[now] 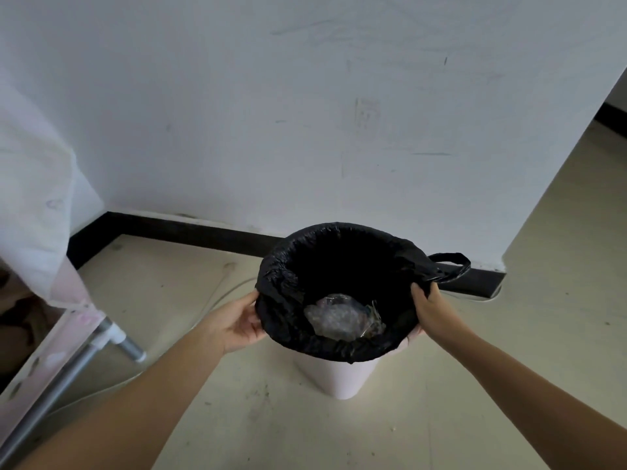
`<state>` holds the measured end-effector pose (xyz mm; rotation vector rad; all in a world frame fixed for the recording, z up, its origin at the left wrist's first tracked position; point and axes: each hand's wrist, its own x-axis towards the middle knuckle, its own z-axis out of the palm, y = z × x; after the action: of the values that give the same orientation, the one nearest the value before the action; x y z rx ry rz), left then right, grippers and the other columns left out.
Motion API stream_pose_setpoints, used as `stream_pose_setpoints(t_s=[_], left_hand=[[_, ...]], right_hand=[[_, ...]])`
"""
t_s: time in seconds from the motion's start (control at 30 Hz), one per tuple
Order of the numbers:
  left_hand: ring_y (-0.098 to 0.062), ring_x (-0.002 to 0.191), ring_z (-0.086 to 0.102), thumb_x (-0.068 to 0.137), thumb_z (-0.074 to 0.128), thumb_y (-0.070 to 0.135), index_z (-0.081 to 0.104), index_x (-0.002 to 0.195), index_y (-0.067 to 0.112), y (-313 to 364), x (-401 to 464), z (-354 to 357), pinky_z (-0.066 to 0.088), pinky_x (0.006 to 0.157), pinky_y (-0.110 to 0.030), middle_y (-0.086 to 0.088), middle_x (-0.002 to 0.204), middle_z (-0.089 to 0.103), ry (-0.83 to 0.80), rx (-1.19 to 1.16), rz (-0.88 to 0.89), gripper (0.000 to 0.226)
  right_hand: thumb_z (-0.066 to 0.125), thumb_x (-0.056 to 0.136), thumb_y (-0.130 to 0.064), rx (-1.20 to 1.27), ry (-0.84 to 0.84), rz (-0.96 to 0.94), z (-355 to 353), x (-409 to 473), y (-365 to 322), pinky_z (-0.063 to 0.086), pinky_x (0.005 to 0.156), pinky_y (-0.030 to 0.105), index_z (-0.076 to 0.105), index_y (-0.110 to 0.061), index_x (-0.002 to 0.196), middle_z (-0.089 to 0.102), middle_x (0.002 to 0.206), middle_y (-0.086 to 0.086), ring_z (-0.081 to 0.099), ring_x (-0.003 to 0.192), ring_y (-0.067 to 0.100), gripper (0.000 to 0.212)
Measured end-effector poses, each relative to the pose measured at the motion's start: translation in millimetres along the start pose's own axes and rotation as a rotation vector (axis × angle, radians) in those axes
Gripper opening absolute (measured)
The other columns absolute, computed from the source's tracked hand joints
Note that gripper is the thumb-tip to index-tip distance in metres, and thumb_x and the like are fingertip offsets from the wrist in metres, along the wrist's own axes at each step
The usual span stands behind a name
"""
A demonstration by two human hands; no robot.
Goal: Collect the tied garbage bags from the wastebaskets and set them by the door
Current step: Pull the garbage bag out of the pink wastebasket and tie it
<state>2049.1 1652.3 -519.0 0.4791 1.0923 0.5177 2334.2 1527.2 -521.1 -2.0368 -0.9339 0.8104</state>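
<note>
Hands (237,323) (429,310) grip crinkled black bag (288,283); round wastebasket (339,378).

Wastebasket (342,376): standing on the floor (441,418), just before the wall (305,113) and its baseboard (190,232). Garbage bag (305,337): sitting in the wastebasket, its mouth folding out over the rim; one handle loop (453,264) sticking out to the right. Crumpled wrapper (334,313): lying in the bag's bottom. Left hand (237,323): touching the bag's left edge. Right hand (432,308): gripping the right edge below the loop. Metal frame (68,364): leaning at far left, cloth (37,198) hanging above it. Cable (217,293): lying on the floor behind the left hand.
</note>
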Motion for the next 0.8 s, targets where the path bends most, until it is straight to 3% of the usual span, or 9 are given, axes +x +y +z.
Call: stream_pose_setpoints(t_s=[0.07,0.17,0.23,0.3,0.4,0.53,0.6,0.7,0.8], left_hand=[[-0.011,0.039,0.033,0.096,0.045,0.011,0.035,0.061,0.015,13,1,0,0.049,0.063,-0.031,0.003,0.039,0.031,0.066,0.122,0.091,0.037],[-0.011,0.040,0.038,0.093,0.043,0.003,0.041,0.062,0.013,12,0,5,0.049,0.055,-0.030,0.001,0.044,0.036,0.164,0.118,0.136,0.033],[-0.015,0.051,0.054,0.093,0.050,0.006,0.056,0.086,0.006,-1,-3,9,0.052,0.051,-0.029,-0.005,0.061,0.054,0.197,-0.021,0.085,0.009],[-0.021,0.069,0.059,0.092,0.058,0.021,0.054,0.106,0.003,-14,-4,8,0.052,0.061,-0.034,-0.011,0.081,0.059,0.176,-0.050,-0.022,0.024],[-0.022,0.061,0.064,0.092,0.049,0.048,0.057,0.094,0.000,-21,-6,5,0.057,0.065,-0.034,-0.010,0.072,0.063,0.025,0.007,-0.183,0.049],[-0.023,0.067,0.064,0.089,0.044,0.058,0.061,0.086,0.001,-23,-3,-5,0.059,0.075,-0.040,-0.010,0.073,0.064,-0.083,0.077,-0.236,0.059],[-0.024,0.079,0.062,0.092,0.045,0.049,0.063,0.091,0.001,-24,-5,-7,0.059,0.078,-0.043,-0.012,0.080,0.066,-0.073,0.146,-0.224,0.051],[-0.027,0.091,0.063,0.097,0.047,0.015,0.060,0.101,-0.001,-23,-8,0,0.060,0.073,-0.044,-0.015,0.097,0.067,0.008,0.097,-0.133,0.022],[-0.023,0.077,0.058,0.096,0.040,0.003,0.056,0.093,0.002,-12,-2,10,0.052,0.076,-0.039,-0.011,0.087,0.060,0.213,0.050,0.019,0.017]], right_hand=[[0.035,0.099,-0.032,-0.238,0.086,-0.033,-4,2,2,0.037,0.096,0.039,0.046,-0.008,0.127,0.046,0.131,0.016,0.042,0.120,0.033,0.038],[0.042,0.097,-0.023,-0.366,0.139,-0.105,-9,4,0,0.031,0.104,0.040,0.055,-0.002,0.114,0.043,0.126,0.018,0.033,0.124,0.034,0.031],[0.048,0.094,-0.018,-0.308,0.161,-0.147,-11,6,-1,0.034,0.095,0.034,0.059,0.003,0.107,0.046,0.121,0.017,0.040,0.115,0.032,0.027],[0.052,0.092,-0.015,-0.213,0.185,-0.162,-14,7,-2,0.033,0.085,0.027,0.061,0.005,0.102,0.046,0.113,0.013,0.045,0.098,0.024,0.024],[0.054,0.092,-0.018,-0.160,0.192,-0.153,-17,9,-4,0.033,0.079,0.025,0.061,0.000,0.089,0.046,0.104,0.008,0.046,0.088,0.021,0.020],[0.053,0.091,-0.020,-0.113,0.201,-0.139,-21,12,-2,0.033,0.062,0.027,0.049,-0.014,0.066,0.046,0.092,0.009,0.047,0.077,0.022,0.026],[0.053,0.091,-0.019,-0.126,0.199,-0.146,-20,11,-4,0.037,0.071,0.027,0.058,-0.009,0.079,0.048,0.099,0.009,0.048,0.083,0.021,0.017],[0.055,0.091,-0.022,-0.228,0.195,-0.161,-16,10,-1,0.038,0.088,0.031,0.060,0.001,0.101,0.048,0.112,0.011,0.047,0.102,0.026,0.025],[0.055,0.091,-0.026,-0.380,0.283,-0.233,-13,6,-2,0.038,0.091,0.037,0.060,0.000,0.100,0.049,0.112,0.015,0.040,0.112,0.031,0.028]])
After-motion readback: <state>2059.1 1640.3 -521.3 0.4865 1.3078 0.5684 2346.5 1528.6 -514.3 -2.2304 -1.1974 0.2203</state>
